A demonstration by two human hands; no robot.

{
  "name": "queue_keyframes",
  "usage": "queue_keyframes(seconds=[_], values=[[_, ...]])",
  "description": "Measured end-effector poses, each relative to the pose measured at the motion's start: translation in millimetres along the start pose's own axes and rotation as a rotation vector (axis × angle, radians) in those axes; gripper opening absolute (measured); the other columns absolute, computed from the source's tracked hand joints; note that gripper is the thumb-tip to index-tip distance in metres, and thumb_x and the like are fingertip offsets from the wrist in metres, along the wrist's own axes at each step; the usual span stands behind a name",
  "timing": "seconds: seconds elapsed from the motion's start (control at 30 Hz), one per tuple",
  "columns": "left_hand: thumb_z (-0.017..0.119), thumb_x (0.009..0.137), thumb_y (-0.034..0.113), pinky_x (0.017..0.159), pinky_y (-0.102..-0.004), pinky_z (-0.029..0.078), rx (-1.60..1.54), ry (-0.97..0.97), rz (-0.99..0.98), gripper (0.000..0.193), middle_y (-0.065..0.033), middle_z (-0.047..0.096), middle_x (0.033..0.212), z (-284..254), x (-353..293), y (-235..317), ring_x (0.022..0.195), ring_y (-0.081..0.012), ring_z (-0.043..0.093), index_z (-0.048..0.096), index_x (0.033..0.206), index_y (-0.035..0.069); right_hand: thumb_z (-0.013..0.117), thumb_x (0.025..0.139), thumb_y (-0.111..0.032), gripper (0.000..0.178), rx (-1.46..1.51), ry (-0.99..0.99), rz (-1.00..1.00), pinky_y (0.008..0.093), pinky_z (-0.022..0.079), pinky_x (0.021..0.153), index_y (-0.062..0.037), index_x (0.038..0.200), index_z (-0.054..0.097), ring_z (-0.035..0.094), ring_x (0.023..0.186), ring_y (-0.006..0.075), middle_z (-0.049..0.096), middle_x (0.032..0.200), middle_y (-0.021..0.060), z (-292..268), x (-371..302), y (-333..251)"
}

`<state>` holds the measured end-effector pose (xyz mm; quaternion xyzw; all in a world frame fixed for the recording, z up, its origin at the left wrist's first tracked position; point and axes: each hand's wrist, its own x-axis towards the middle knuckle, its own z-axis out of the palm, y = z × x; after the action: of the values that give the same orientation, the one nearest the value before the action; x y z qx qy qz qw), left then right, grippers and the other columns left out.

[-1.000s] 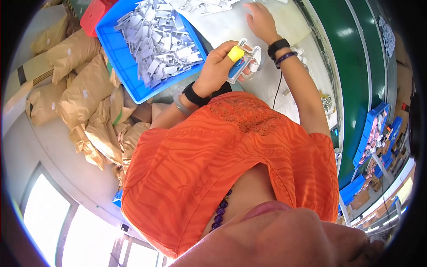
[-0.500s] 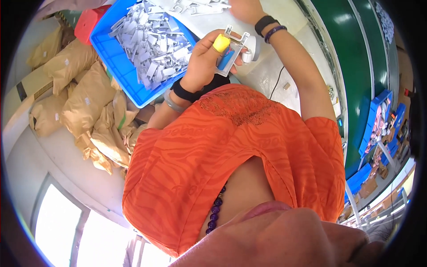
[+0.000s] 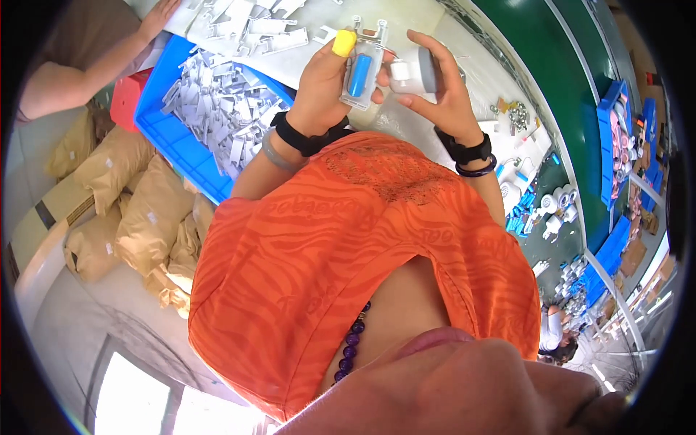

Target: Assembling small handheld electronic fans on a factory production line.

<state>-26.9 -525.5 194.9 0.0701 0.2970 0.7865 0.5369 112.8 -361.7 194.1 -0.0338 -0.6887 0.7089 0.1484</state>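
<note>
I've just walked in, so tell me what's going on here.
A person's left hand, with a yellow thumb cover, holds a pale plastic frame with a blue cylinder inside. The right hand curves around a round white-and-grey part beside the frame; whether it grips it is unclear. To the left, a blue bin holds a heap of grey-white plastic pieces, and white pieces lie on the worktop beyond. A co-worker's hand is at the upper left.

Beyond blue bin [image 3: 170, 138]: white parts [image 3: 279, 38], outermost cut off by picture's top edge. Left of bin: red container [image 3: 129, 101] — partly hidden behind it. Right of bin: left hand [image 3: 322, 80], fingers partly hidden behind clear frame [image 3: 371, 54]. Far right of bin: metallic pieces [image 3: 516, 116] — too small to identify.
</note>
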Motion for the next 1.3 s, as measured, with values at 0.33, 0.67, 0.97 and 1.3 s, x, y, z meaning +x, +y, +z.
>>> queue_keyframes(seconds=[0.33,0.67,0.97,1.3], values=[[0.043,0.100,0.019,0.067,-0.0280,0.055,0.638,-0.035,0.192,0.029,-0.0160,0.065,0.108,27,-4,-3,0.079,-0.0175,0.065,0.052,0.121,0.001,0.069,0.079,-0.024,0.048,0.462,0.167,0.027,0.0356,0.046,0.097,-0.0036,0.121,0.055,0.060,0.109,0.0225,0.058,0.125,0.0132,-16,-12,-32],[0.047,0.099,0.017,0.067,-0.0228,0.051,0.795,-0.105,0.079,0.029,-0.0058,0.065,0.101,29,-11,-10,0.080,-0.0119,0.064,0.057,0.122,0.002,0.059,0.090,-0.014,0.017,-0.220,0.126,0.002,0.0260,0.049,0.075,-0.0006,0.091,0.070,0.063,0.083,0.0128,0.070,0.090,0.0076,-34,13,-80],[0.044,0.097,0.012,0.063,-0.0229,0.052,0.880,-0.051,0.211,0.029,-0.0061,0.063,0.096,27,-22,-23,0.076,-0.0112,0.063,0.053,0.122,0.002,0.058,0.094,-0.024,0.030,0.028,0.151,0.300,0.0237,0.050,0.065,0.0016,0.083,0.070,0.063,0.070,0.0122,0.069,0.080,0.0074,-21,36,-72],[0.044,0.096,0.010,0.063,-0.0228,0.051,0.797,-0.095,0.171,0.029,-0.0062,0.062,0.096,21,-26,-39,0.076,-0.0105,0.063,0.053,0.122,0.001,0.058,0.095,-0.028,0.031,-0.140,0.073,0.438,0.0212,0.047,0.057,-0.0010,0.082,0.069,0.059,0.061,0.0089,0.066,0.072,0.0026,-21,36,-94]])
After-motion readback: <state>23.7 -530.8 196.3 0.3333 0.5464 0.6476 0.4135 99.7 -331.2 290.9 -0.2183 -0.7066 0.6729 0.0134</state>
